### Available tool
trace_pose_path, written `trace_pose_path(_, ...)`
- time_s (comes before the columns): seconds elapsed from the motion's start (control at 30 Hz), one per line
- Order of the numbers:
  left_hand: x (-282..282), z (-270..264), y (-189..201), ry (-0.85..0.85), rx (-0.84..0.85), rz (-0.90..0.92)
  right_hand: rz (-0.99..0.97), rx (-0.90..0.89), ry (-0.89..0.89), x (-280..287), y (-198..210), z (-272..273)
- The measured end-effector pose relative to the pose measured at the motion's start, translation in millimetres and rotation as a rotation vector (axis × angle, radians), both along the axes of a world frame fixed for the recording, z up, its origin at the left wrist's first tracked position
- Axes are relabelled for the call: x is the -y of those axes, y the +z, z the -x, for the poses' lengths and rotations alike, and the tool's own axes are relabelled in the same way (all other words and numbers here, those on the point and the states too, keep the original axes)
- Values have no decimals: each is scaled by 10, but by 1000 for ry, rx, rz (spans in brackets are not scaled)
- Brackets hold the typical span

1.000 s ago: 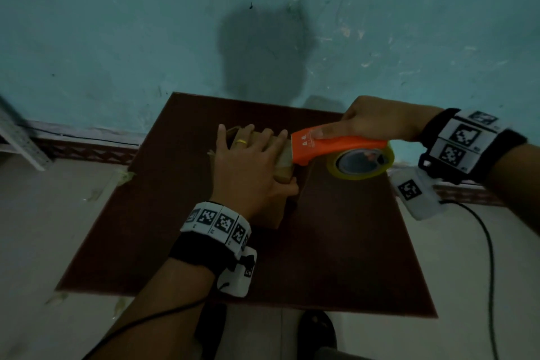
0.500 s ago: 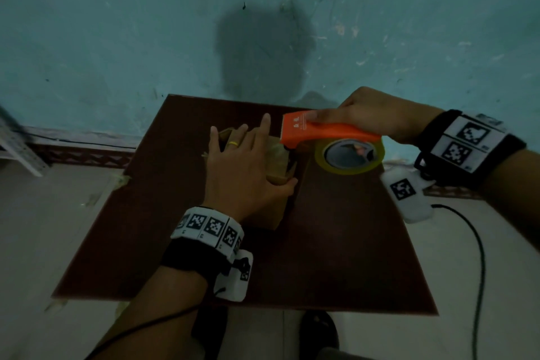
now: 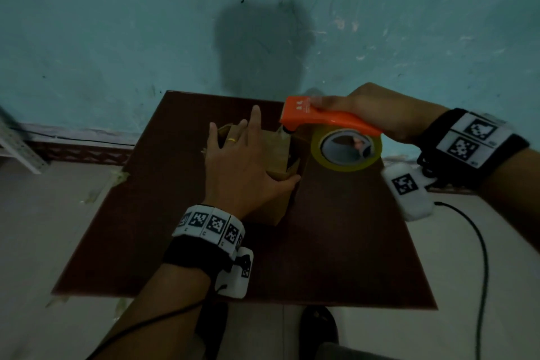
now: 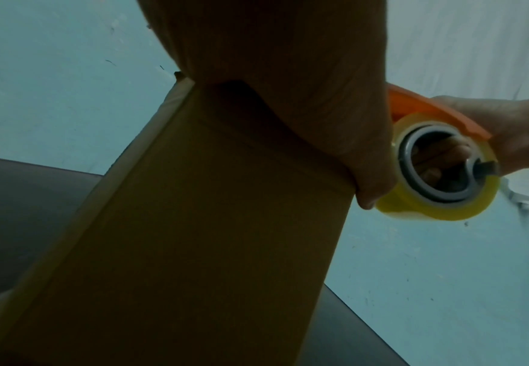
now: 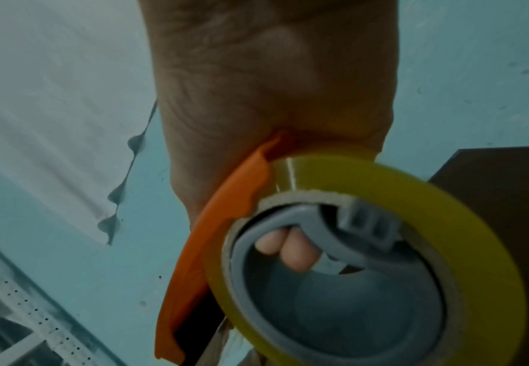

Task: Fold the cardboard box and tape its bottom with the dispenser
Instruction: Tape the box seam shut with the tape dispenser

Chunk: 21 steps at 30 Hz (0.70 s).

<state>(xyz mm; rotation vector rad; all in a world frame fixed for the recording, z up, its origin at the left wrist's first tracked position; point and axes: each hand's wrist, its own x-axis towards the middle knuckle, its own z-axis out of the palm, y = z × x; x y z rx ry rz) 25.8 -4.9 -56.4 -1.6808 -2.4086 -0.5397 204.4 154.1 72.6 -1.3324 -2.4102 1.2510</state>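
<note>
Now dispenser (image 3: 327, 120) in right grip (image 3: 377, 110), above box (image 3: 274, 149)

Dark brown table (image 3: 336, 243), centre of my head view, against the wall. Cardboard box (image 3: 274, 149) stands on it, upper middle.

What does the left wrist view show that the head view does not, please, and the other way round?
Only the left wrist view shows the tall side wall of the cardboard box close up, and the right hand's fingers curled inside the tape roll's core. Only the head view shows the left hand spread flat on the box top, its gold ring, the whole brown table and both wristbands. Both show the right hand gripping the orange dispenser with its yellow tape roll beside the box.
</note>
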Motion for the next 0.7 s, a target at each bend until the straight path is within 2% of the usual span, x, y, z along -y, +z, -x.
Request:
trace_pose_path(0.2,47,-45,89,15,68,-37,-42,-81,-15,57,21,169)
trace_pose_path(0.4,70,-60,169,22,179,-33,-95,37,2,51,29,128)
trace_pose_path(0.53,68,-48,136,14,93,-12,-155,145,0,20,-27,55)
trace_pose_path(0.7,43,-7,43,-40,-44,2,-177,199,31,4,-108,7)
